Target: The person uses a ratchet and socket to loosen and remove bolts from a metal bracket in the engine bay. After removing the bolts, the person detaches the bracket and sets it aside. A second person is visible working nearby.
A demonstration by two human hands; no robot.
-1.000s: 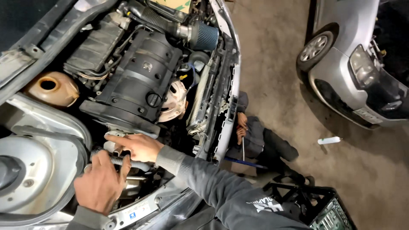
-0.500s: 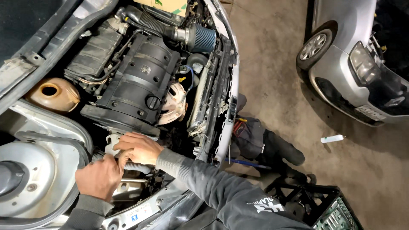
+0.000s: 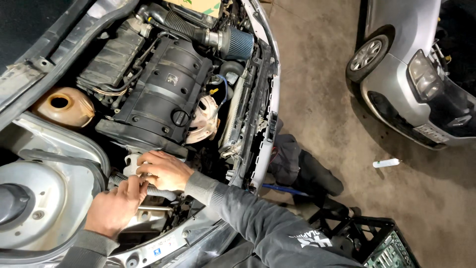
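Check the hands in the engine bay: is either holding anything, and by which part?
Both hands meet on the grey ribbed hose below the black engine cover. Left hand wraps its near end; right hand rests fingers beside it. No tool is visible.

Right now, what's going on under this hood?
A person leans over an open engine bay, both hands down beside the black engine cover. The left hand and the right hand meet on a ribbed grey hose near a pale plastic fitting; the grip itself is hidden. Another person crouches at the front bumper. A silver car stands nearby.
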